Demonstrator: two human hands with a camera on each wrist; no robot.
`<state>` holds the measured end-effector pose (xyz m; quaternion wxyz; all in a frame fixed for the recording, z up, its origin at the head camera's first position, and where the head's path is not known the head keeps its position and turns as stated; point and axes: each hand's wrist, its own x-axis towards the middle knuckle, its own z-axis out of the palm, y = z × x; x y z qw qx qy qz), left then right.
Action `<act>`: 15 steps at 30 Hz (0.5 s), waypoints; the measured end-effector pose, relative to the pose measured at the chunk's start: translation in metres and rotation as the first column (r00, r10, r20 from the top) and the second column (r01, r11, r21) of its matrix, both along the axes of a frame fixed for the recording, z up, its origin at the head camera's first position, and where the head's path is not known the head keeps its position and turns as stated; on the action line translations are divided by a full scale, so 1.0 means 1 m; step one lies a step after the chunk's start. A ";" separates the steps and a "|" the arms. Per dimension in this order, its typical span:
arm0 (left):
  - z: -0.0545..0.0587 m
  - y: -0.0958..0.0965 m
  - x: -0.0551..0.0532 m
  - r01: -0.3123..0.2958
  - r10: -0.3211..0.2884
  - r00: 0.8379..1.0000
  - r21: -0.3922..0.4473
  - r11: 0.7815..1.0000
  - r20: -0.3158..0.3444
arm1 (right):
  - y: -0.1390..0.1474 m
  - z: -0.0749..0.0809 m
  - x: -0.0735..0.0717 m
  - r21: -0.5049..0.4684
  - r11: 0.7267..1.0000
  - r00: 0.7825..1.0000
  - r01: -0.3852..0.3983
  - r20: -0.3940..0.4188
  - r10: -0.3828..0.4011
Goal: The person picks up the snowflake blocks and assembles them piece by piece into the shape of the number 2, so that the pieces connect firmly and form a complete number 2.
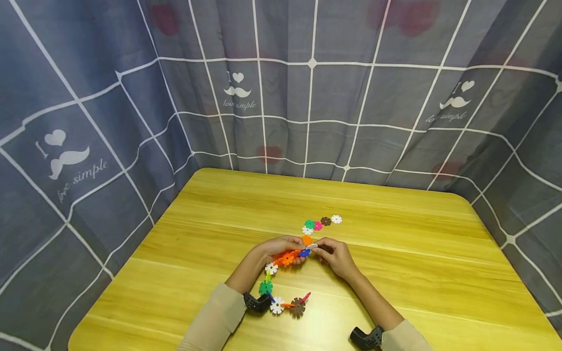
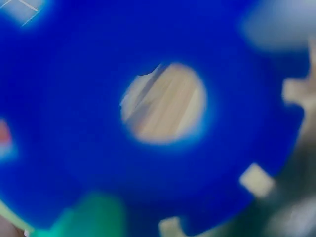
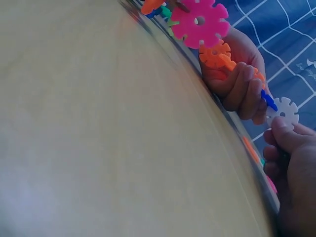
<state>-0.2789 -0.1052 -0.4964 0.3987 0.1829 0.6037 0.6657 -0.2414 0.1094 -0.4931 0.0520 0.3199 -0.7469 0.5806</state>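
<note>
My left hand (image 1: 275, 246) grips a chain of notched plastic discs, with orange discs (image 1: 288, 258) at its fingers. From there the chain hangs toward me through a white disc (image 1: 271, 268), a green disc (image 1: 265, 287) and a brown disc (image 1: 297, 306), ending in a pink disc (image 3: 200, 24). Beyond the left fingers sticks out a blue disc (image 1: 305, 253). My right hand (image 1: 340, 258) pinches a white disc (image 3: 285, 109) against that blue one; whether their notches interlock I cannot tell. Another blue disc (image 2: 74, 98), blurred, fills the left wrist view.
Loose discs lie on the wooden table (image 1: 417, 243) just past the hands: an orange disc (image 1: 307, 240), a white disc (image 1: 307, 230), a green disc (image 1: 309, 224), a pink disc, a brown disc (image 1: 326, 221) and another white disc (image 1: 336, 219). A grey checked curtain (image 1: 285, 97) surrounds the table.
</note>
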 end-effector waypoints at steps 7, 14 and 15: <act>0.004 -0.001 0.001 -0.029 0.030 0.999 -0.037 0.999 0.034 | 0.009 -0.004 -0.008 -0.041 0.997 0.990 -0.058 0.123 0.063; 0.011 0.003 0.004 -0.035 0.034 0.999 -0.134 0.990 -0.014 | 0.021 -0.023 -0.024 -0.313 0.921 0.902 -0.233 0.284 0.325; 0.011 0.004 0.005 -0.022 0.018 0.999 -0.139 0.990 -0.030 | 0.021 -0.024 -0.024 -0.326 0.920 0.897 -0.218 0.305 0.321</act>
